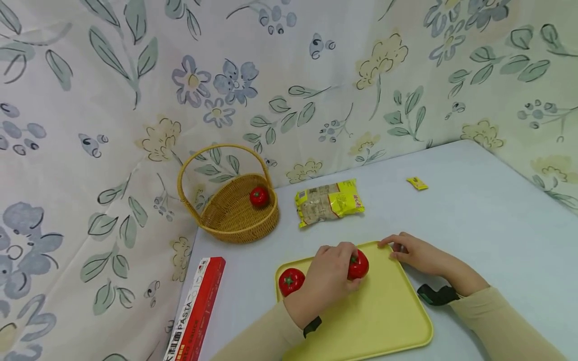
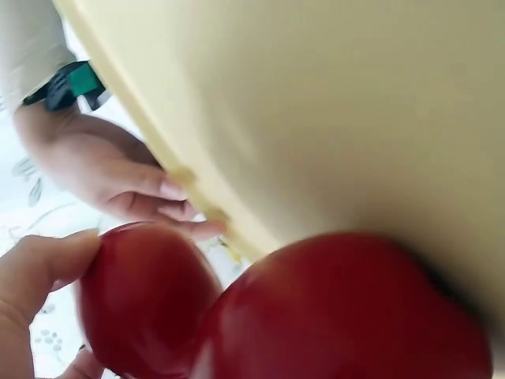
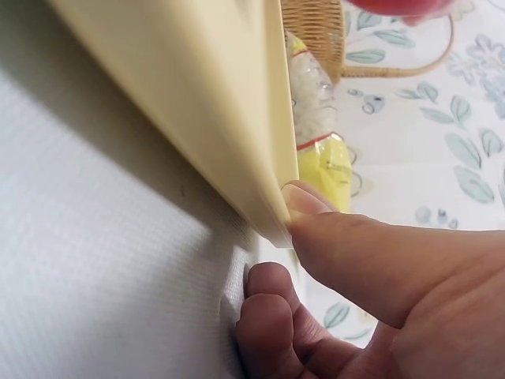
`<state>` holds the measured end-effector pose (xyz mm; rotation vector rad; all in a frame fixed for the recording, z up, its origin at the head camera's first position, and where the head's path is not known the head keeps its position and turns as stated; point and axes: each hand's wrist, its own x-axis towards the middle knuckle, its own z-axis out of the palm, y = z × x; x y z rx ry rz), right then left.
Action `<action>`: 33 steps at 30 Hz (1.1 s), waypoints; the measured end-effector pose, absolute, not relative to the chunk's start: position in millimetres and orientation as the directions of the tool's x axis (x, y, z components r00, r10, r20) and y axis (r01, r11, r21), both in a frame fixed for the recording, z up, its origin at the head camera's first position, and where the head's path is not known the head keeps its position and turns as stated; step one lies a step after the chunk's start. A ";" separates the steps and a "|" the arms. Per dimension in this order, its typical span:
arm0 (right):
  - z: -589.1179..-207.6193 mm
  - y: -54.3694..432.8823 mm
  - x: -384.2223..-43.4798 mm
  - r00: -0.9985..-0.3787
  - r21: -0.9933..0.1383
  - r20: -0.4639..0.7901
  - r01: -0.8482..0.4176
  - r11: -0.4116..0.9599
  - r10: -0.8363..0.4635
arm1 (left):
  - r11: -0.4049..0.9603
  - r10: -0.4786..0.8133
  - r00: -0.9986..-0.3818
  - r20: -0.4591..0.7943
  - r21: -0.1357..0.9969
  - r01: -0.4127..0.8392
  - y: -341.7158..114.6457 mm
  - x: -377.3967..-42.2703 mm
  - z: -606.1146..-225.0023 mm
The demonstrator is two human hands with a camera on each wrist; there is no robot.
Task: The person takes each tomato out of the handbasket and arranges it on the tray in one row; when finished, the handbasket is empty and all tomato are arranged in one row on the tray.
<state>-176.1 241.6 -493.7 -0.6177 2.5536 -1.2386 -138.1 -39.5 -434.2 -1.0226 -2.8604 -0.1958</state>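
Note:
My left hand (image 1: pixel 327 273) grips a red tomato (image 1: pixel 358 264) above the yellow tray (image 1: pixel 384 321). In the left wrist view the thumb lies against the side of this held tomato (image 2: pixel 146 300). A second tomato (image 1: pixel 291 282), with a green star-shaped top, sits on the tray's left side and looms large in the left wrist view. My right hand (image 1: pixel 417 254) holds the tray at its far right corner. The right wrist view has the thumb (image 3: pixel 339 245) on the tray's rim (image 3: pixel 276 197), with curled fingers lower down, close to the tablecloth.
Behind the tray lies a yellow-and-clear food packet (image 1: pixel 329 202). A wicker basket (image 1: pixel 239 233) with a tall handle stands at the back left, one tomato (image 1: pixel 259 197) inside. A red pasta box (image 1: pixel 200 306) lies left. A small yellow sachet (image 1: pixel 417 183) is at the back right. Floral curtain (image 1: pixel 289 75) hangs behind.

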 end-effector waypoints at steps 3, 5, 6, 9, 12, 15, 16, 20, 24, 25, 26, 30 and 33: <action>-493.1 242.1 -175.9 -0.885 -0.787 -0.036 -0.262 0.559 -0.465 | 0.779 0.622 -0.778 0.090 0.030 0.626 -35.3 -140.0 -444.3; -493.4 241.9 -176.5 -0.883 -0.784 -0.040 -0.262 0.562 -0.467 | 0.786 0.617 -0.785 0.064 0.015 0.618 -34.1 -141.0 -449.6; -493.3 241.9 -176.7 -0.882 -0.784 -0.042 -0.262 0.563 -0.469 | 0.788 0.615 -0.787 0.055 0.008 0.616 -33.8 -141.5 -451.6; -493.4 241.8 -177.3 -0.883 -0.783 -0.045 -0.260 0.566 -0.467 | 0.794 0.608 -0.793 0.042 0.003 0.608 -34.3 -142.7 -455.2; -493.1 242.0 -177.1 -0.884 -0.782 -0.041 -0.262 0.566 -0.466 | 0.795 0.607 -0.794 0.024 0.000 0.607 -36.1 -144.0 -455.9; -493.2 241.9 -176.6 -0.882 -0.785 -0.030 -0.271 0.558 -0.471 | 0.790 0.613 -0.790 -0.008 0.033 0.612 -41.0 -145.4 -451.3; -493.2 241.7 -176.4 -0.880 -0.787 -0.026 -0.274 0.553 -0.473 | 0.789 0.614 -0.790 -0.014 0.059 0.612 -44.0 -146.7 -447.6; -492.7 241.4 -176.1 -0.878 -0.785 -0.009 -0.290 0.547 -0.479 | 0.779 0.603 -0.798 0.023 0.201 0.594 -64.2 -160.7 -414.9; -491.5 242.6 -176.4 -0.882 -0.776 -0.003 -0.296 0.558 -0.472 | 0.806 0.517 -0.847 0.122 0.263 0.530 -99.1 -190.5 -368.9; -491.2 242.8 -176.4 -0.883 -0.777 -0.008 -0.290 0.558 -0.469 | 0.823 0.483 -0.864 0.141 0.264 0.503 -109.7 -199.6 -359.3; -491.5 242.9 -176.7 -0.883 -0.777 -0.009 -0.289 0.559 -0.469 | 0.846 0.440 -0.886 0.146 0.265 0.463 -120.8 -209.6 -351.4; -492.5 242.3 -177.2 -0.881 -0.778 -0.021 -0.283 0.560 -0.474 | 0.910 0.266 -0.958 0.109 0.299 0.287 -167.2 -255.6 -338.2; -494.0 242.5 -176.7 -0.877 -0.778 -0.022 -0.287 0.558 -0.481 | 0.938 0.168 -0.985 0.026 0.304 0.168 -197.1 -290.0 -344.3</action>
